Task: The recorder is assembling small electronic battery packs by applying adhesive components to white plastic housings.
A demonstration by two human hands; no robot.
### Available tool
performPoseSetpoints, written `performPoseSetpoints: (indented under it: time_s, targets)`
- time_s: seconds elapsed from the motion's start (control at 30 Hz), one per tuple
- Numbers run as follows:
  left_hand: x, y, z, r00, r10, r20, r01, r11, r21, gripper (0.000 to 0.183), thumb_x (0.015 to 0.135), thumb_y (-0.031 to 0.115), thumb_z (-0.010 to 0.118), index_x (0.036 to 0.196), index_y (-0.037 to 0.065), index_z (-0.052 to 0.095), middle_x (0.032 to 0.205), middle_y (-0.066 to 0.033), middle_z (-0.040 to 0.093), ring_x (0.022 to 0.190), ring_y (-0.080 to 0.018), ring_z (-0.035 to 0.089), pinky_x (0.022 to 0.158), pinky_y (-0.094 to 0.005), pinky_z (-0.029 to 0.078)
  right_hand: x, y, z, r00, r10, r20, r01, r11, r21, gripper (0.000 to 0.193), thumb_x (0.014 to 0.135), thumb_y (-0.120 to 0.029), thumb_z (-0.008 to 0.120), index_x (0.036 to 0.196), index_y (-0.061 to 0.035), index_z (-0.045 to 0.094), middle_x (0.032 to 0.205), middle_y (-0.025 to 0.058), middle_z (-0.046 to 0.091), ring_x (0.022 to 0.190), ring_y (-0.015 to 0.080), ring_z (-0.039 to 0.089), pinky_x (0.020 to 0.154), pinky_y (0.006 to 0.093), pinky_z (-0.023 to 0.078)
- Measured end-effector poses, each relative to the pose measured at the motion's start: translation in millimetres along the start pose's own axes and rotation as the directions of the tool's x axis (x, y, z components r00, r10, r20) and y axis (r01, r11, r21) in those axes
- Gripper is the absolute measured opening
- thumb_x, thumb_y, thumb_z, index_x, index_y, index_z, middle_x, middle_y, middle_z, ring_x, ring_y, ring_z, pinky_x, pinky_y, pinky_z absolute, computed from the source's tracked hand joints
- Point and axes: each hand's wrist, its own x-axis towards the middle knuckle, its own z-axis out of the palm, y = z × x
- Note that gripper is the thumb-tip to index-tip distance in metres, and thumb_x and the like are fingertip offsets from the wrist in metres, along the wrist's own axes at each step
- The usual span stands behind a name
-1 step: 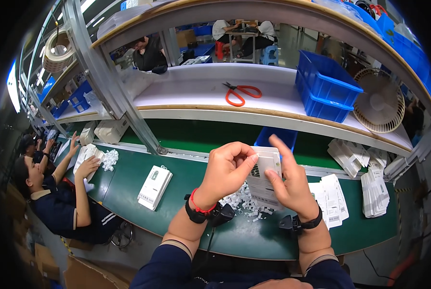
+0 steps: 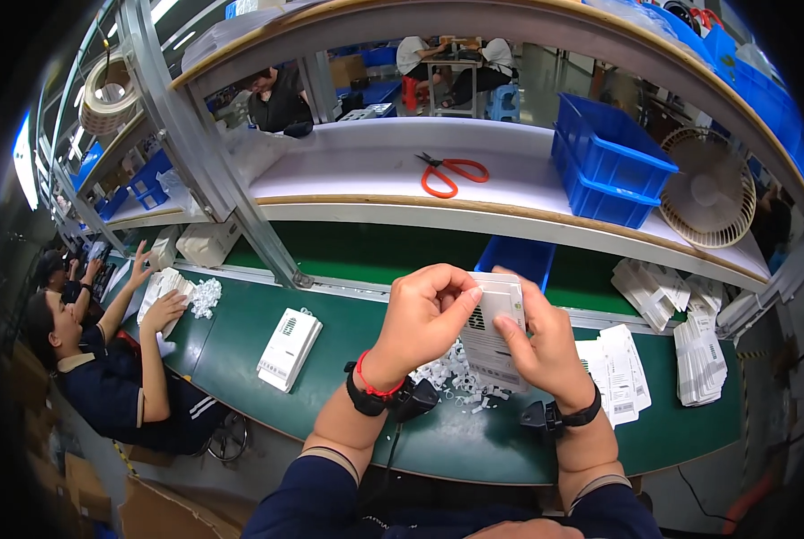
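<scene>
A white printed card (image 2: 492, 346), flat and upright, is held up in front of me over the bench; it may be more than one card thick. My left hand (image 2: 429, 314) is closed, thumb and index finger pinched at the card's upper left corner. Whether a small piece sits in that pinch I cannot make out. My right hand (image 2: 546, 346) grips the card's right edge, thumb on the printed face and fingers behind, partly hidden. Below lies a pile of small white plastic pieces (image 2: 460, 382), partly covered by the card.
A card stack (image 2: 290, 350) lies left on the green bench (image 2: 357, 440). Loose cards (image 2: 617, 377) and another stack (image 2: 700, 359) lie right. A blue bin (image 2: 520, 259) stands behind my hands. The shelf above holds red-handled scissors (image 2: 451, 173) and blue crates (image 2: 607, 162). A co-worker (image 2: 105, 368) sits left.
The fingers of my right hand, raised off the card before, have bent down behind its upper right edge. My left hand and the card have hardly moved.
</scene>
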Motion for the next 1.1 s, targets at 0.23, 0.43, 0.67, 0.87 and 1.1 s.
performPoseSetpoints:
  time_s: [0.23,0.43,0.67,0.87,1.1]
  targets:
    - [-0.5,-3.5,-0.7,1.0,0.014,-0.014,-0.014,1.0,-0.002,0.007,0.085,0.002,0.066,0.089,-0.002,0.065,0.077,0.0002,0.064,0.063,0.0006,0.048,0.054,-0.0156,0.037,-1.1,-5.6,-1.1,0.998,0.033,0.049,-0.03,0.998,-0.057,0.035,0.086,-0.004,0.059,0.12,0.0007,0.056,0.09,0.0232,0.065,0.079,0.0372,0.066,0.069,0.0364,0.052]
    - [2.1,-7.1,1.0,1.0,-0.024,0.014,0.025,0.998,-0.057,0.007,0.085,0.003,0.066,0.089,-0.003,0.066,0.079,-0.0016,0.065,0.068,-0.0034,0.054,0.06,-0.0179,0.043,-1.4,-1.2,1.9,0.999,-0.035,-0.012,0.034,0.998,-0.059,0.041,0.087,-0.004,0.057,0.127,-0.0004,0.053,0.08,0.0217,0.065,0.07,0.0343,0.067,0.064,0.0357,0.051]
    - [0.5,-12.1,1.4,0.998,-0.055,-0.004,0.054,0.985,-0.161,0.007,0.085,0.003,0.066,0.09,-0.002,0.065,0.081,-0.0029,0.066,0.071,-0.0053,0.057,0.064,-0.0188,0.045,-1.3,-10.1,6.7,0.999,-0.049,0.01,0.05,0.996,-0.071,0.044,0.086,-0.001,0.058,0.129,-0.0006,0.052,0.073,0.0208,0.062,0.063,0.0327,0.065,0.059,0.0358,0.05]
    - [-7.9,-4.0,27.5,0.943,0.212,-0.255,-0.196,0.977,0.089,0.002,0.084,0.002,0.066,0.084,0.0,0.066,0.078,-0.0003,0.063,0.063,-0.0018,0.051,0.052,-0.0176,0.037,-6.5,-17.8,4.4,0.996,-0.094,0.007,0.094,0.983,-0.159,0.051,0.083,0.002,0.06,0.132,0.0021,0.049,0.069,0.0206,0.06,0.061,0.0353,0.063,0.057,0.0361,0.049]
    - [-8.8,-2.3,26.5,0.974,0.116,-0.196,-0.135,0.987,-0.087,0.004,0.085,0.003,0.066,0.085,-0.001,0.064,0.076,-0.0011,0.063,0.064,-0.0037,0.051,0.055,-0.0188,0.038,-9.0,-17.8,1.1,0.994,-0.11,-0.024,0.106,0.986,-0.127,0.048,0.084,0.0,0.059,0.131,0.0031,0.05,0.085,0.0213,0.064,0.071,0.0336,0.065,0.065,0.036,0.051]
